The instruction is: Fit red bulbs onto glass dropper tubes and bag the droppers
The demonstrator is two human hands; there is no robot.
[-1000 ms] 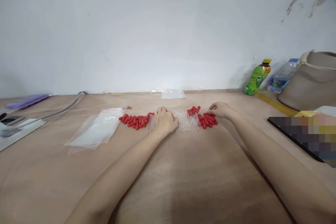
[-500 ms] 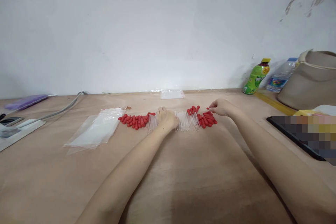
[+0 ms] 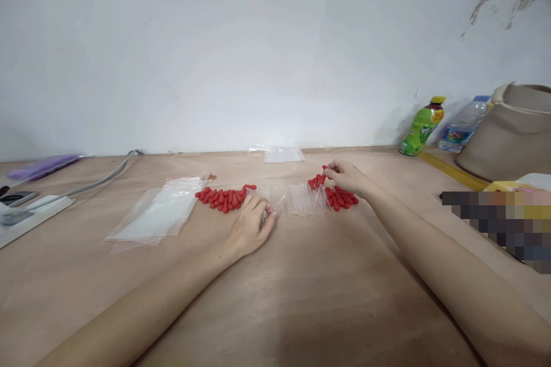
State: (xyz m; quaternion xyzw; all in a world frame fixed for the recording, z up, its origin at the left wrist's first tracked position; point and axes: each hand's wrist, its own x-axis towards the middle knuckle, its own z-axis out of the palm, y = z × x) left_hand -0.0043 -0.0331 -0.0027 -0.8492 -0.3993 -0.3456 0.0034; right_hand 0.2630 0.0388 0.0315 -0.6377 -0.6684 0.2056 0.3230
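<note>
Fingers of the right hand (image 3: 348, 176) pinch a red piece (image 3: 324, 168) beside the far red cluster (image 3: 317, 181) at right, seemingly a picking step calling next for steady pinching, while the left hand (image 3: 250, 223) curls by clear sticks (image 3: 301, 199), grip unclear.

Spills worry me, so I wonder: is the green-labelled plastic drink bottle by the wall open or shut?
The bottle is shut: a yellow cap covers its top. How tightly, I cannot tell.
</note>
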